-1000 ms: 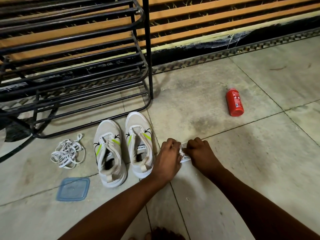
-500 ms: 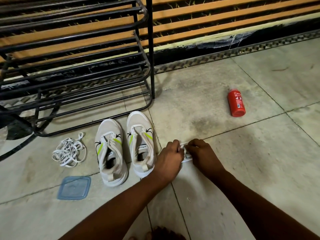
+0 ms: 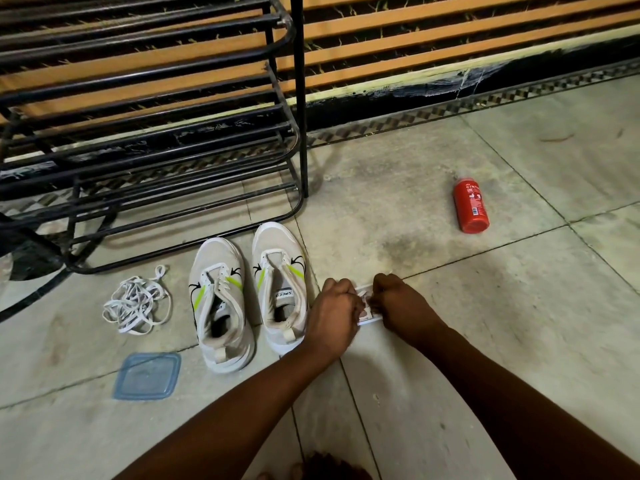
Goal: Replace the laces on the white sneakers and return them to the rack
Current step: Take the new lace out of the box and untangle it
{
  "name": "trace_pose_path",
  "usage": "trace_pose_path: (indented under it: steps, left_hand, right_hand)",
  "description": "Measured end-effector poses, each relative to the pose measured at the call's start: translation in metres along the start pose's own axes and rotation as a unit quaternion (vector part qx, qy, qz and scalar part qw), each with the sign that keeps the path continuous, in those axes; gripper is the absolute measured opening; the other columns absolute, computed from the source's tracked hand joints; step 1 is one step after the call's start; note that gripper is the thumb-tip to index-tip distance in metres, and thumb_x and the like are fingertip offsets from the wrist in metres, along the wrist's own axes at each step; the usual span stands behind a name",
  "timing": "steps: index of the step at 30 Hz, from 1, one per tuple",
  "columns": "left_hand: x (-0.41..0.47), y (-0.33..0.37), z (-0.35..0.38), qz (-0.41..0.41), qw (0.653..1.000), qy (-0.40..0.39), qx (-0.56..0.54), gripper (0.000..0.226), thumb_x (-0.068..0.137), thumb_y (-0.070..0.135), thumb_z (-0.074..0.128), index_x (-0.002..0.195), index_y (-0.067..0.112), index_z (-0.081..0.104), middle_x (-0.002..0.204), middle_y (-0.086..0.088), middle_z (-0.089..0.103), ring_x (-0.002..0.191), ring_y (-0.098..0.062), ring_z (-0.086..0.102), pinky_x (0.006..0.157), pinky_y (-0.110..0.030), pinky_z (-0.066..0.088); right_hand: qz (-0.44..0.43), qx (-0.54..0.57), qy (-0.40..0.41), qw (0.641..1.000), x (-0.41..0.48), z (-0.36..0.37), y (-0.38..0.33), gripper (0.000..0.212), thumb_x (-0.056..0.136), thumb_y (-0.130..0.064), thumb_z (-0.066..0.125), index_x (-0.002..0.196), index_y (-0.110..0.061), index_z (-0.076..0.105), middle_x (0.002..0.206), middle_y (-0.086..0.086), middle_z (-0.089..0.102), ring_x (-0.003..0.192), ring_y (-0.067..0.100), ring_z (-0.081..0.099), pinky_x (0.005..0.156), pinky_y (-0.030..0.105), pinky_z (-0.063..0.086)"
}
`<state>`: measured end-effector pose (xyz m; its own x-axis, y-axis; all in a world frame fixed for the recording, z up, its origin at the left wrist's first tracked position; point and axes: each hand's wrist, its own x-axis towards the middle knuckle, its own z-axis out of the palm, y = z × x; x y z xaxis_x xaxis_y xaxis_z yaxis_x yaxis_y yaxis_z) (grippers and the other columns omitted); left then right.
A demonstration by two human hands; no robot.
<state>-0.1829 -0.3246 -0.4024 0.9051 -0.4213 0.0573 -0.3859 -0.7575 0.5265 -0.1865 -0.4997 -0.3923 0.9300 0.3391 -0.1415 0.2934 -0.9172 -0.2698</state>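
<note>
Pinching a small white packet (image 3: 367, 306) from both sides: left hand (image 3: 334, 313) and right hand (image 3: 403, 306), fingers curled, just right of the white sneakers (image 3: 216, 261). Sneakers unlaced, side by side on the floor, toes just before the rack (image 3: 299, 98). Left of the sneakers: loose laces (image 3: 135, 303), blue lid (image 3: 147, 375); well right: red bottle (image 3: 471, 206).

At 8 o'clock the sneakers (image 3: 216, 261) are off-white with neon yellow-green slashes and black marks; the laces (image 3: 136, 301) beyond them are white. The lid (image 3: 147, 375) at 7 is translucent blue. The bottle (image 3: 471, 206) at 3 is red with white print. The packet (image 3: 365, 306) at 5 is white, reddish-marked. The rack (image 3: 299, 81) is black, the wall (image 3: 450, 39) striped orange and dark, the floor (image 3: 450, 341) pale grey-beige.
</note>
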Motion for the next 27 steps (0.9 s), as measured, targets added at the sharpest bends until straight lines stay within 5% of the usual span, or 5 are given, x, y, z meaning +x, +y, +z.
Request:
trace_pose_path:
  steps: [5, 16, 19, 23, 27]
  left_hand:
    - [0.002, 0.008, -0.002, -0.075, 0.995, 0.011, -0.06, 0.026, 0.074, -0.002, 0.062, 0.083, 0.015, 0.078, 0.089, -0.004, 0.064, 0.083, -0.024, 0.064, 0.072, -0.042, 0.055]
    - [-0.003, 0.009, -0.007, -0.071, 0.996, 0.003, -0.058, 0.031, 0.077, 0.005, 0.06, 0.101, 0.015, 0.077, 0.101, -0.005, 0.064, 0.085, -0.025, 0.068, 0.077, -0.039, 0.057]
    - [-0.001, 0.006, -0.003, -0.051, 0.998, -0.005, -0.046, 0.036, 0.08, 0.015, 0.058, 0.11, 0.022, 0.075, 0.098, -0.001, 0.059, 0.081, -0.022, 0.066, 0.073, -0.039, 0.057]
    - [-0.004, 0.001, 0.005, -0.032, 0.999, -0.024, -0.015, 0.027, 0.089, 0.032, 0.054, 0.099, 0.024, 0.078, 0.103, 0.004, 0.056, 0.086, -0.021, 0.066, 0.072, -0.04, 0.057]
    - [-0.005, 0.012, 0.003, -0.036, 0.999, -0.02, 0.007, 0.017, 0.082, 0.023, 0.055, 0.079, 0.021, 0.071, 0.101, 0.004, 0.056, 0.087, -0.021, 0.063, 0.064, -0.04, 0.056]
  right_hand:
    - [0.04, 0.004, -0.036, 0.999, 0.003, -0.005, -0.011, 0.014, 0.086, -0.008, 0.053, 0.093, -0.009, 0.065, 0.104, 0.008, 0.049, 0.094, 0.027, 0.052, 0.071, 0.033, 0.036]
    - [0.047, -0.019, 0.051, 0.997, 0.002, 0.007, -0.015, 0.024, 0.057, -0.001, 0.078, 0.057, -0.016, 0.06, 0.067, 0.002, 0.051, 0.052, 0.027, 0.056, 0.053, 0.024, 0.028]
    - [0.043, 0.03, 0.048, 0.997, 0.001, 0.011, -0.013, 0.015, 0.066, 0.003, 0.065, 0.061, -0.011, 0.063, 0.074, 0.006, 0.056, 0.065, 0.032, 0.06, 0.054, 0.028, 0.035]
    - [0.019, 0.105, 0.054, 0.993, -0.004, 0.008, 0.0, 0.029, 0.065, -0.005, 0.045, 0.073, -0.007, 0.073, 0.081, 0.007, 0.067, 0.077, 0.031, 0.063, 0.062, 0.029, 0.043]
    - [0.056, 0.176, 0.191, 0.964, -0.015, 0.004, 0.01, 0.017, 0.078, 0.001, 0.063, 0.083, -0.01, 0.075, 0.086, 0.004, 0.07, 0.081, 0.024, 0.063, 0.07, 0.03, 0.049]
